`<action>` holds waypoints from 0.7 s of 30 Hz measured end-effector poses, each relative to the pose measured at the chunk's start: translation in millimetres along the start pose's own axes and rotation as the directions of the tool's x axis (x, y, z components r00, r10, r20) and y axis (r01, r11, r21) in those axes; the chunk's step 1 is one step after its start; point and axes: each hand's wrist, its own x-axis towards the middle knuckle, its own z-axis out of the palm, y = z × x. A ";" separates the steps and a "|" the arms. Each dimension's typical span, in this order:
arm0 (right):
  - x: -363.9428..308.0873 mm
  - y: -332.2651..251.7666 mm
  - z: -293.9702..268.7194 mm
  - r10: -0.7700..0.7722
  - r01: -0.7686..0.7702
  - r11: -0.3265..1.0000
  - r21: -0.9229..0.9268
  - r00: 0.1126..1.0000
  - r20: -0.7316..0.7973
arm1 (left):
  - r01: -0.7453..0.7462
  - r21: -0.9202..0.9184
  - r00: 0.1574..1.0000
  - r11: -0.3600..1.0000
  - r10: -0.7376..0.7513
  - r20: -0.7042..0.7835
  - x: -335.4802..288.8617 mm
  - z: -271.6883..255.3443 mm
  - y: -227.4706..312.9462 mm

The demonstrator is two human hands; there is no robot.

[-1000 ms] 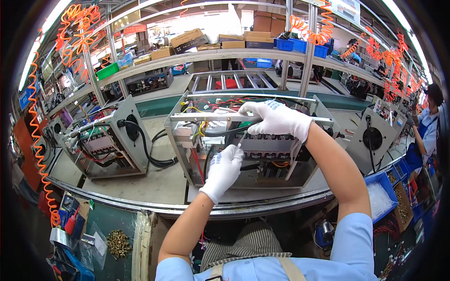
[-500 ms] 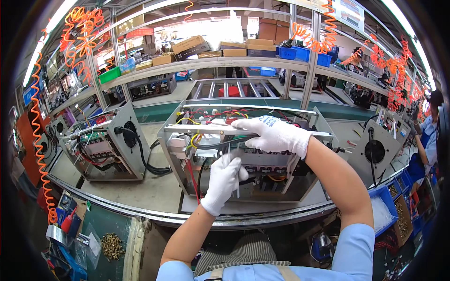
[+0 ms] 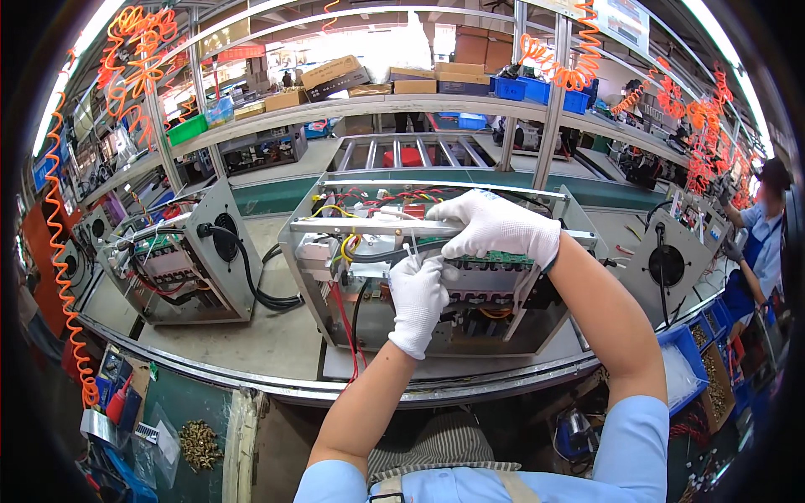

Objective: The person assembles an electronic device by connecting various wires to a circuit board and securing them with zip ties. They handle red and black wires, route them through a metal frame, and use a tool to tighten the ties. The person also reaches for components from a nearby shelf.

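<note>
An open-sided metal machine housing (image 3: pixel 553 323) stands before me, with wiring and green circuit boards inside. Along its upper front runs a metal bar (image 3: pixel 335 225), and a thick black cable (image 3: pixel 381 256) lies just beneath. My gloved right hand (image 3: pixel 503 228) reaches over the bar, its fingers curled and its thumb at the black cable. Below and to the left, my gloved left hand (image 3: pixel 419 302) is closed in a pinch on a thin white cable tie (image 3: pixel 411 250) that sticks up beside the cable. Its fingertips are partly hidden.
Similar housings stand at left (image 3: pixel 180 268) and right (image 3: pixel 662 260). Brass fasteners (image 3: pixel 199 444) lie on the green mat at lower left. A blue bin (image 3: pixel 681 369) sits at right, near another person (image 3: pixel 759 226). Orange coiled hoses (image 3: pixel 57 251) hang around the bench.
My left hand has moved up and right, closer to the bar and the right hand. My right hand has tipped, bringing its thumb down to the black cable. The view has shifted slightly.
</note>
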 end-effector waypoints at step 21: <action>-1.9 18.8 5.4 -0.288 0.294 0.948 0.118 0.955 -0.067 | -0.037 0.174 0.967 0.984 -0.009 0.255 11.2 -24.2 58.6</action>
